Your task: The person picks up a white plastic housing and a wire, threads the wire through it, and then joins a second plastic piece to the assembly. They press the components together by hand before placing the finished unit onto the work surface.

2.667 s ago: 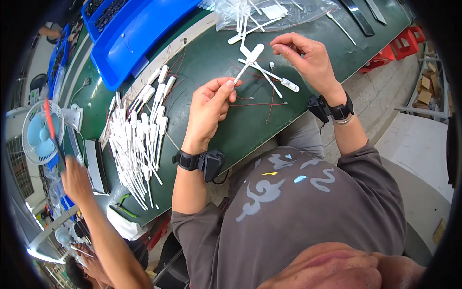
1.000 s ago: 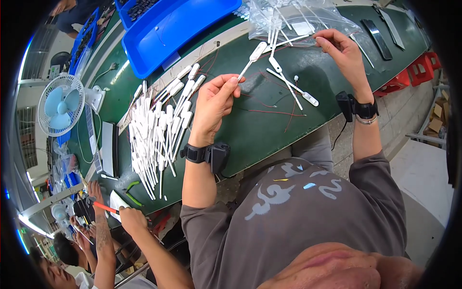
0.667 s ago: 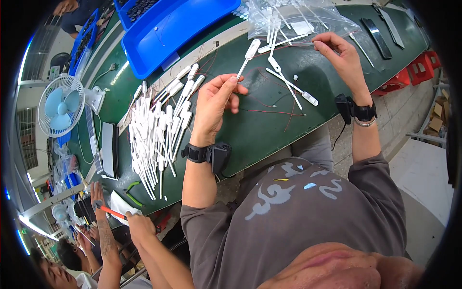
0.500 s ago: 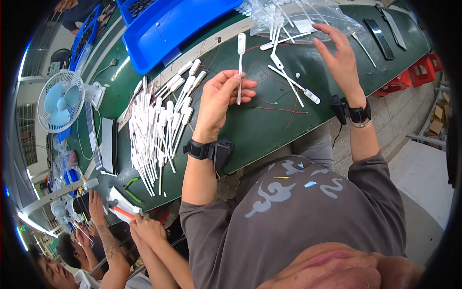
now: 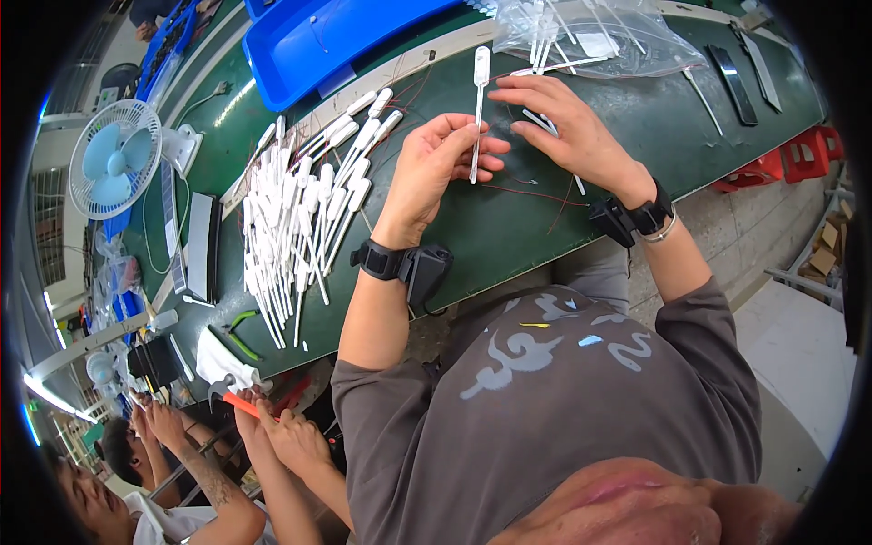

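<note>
A white plastic stick [image 5: 481,68] with a thin stem and a broad rounded head stands nearly upright in my left hand [image 5: 425,173]. The thumb and fingers pinch its stem, with the head pointing up and away. My right hand [image 5: 581,132] hovers just right of the stick, fingers stretched toward it and thumb apart, holding nothing. Behind the right hand, similar white sticks and thin dark-red wires on the green table [image 5: 509,236] are partly hidden. A large pile of the same white sticks [image 5: 304,218] lies left of my left hand.
A blue tray [image 5: 363,41] is at the far side, beside a clear plastic bag [image 5: 668,59] with more sticks. Black strips [image 5: 731,86] lie far right. A fan [image 5: 116,162] and green-handled pliers [image 5: 238,336] are left. A co-worker's hands hold an orange-handled tool [image 5: 240,401].
My right hand has moved left and down, close to the held stick. My left hand and stick have shifted slightly right and upward. The co-worker's orange-handled tool has moved lower.
</note>
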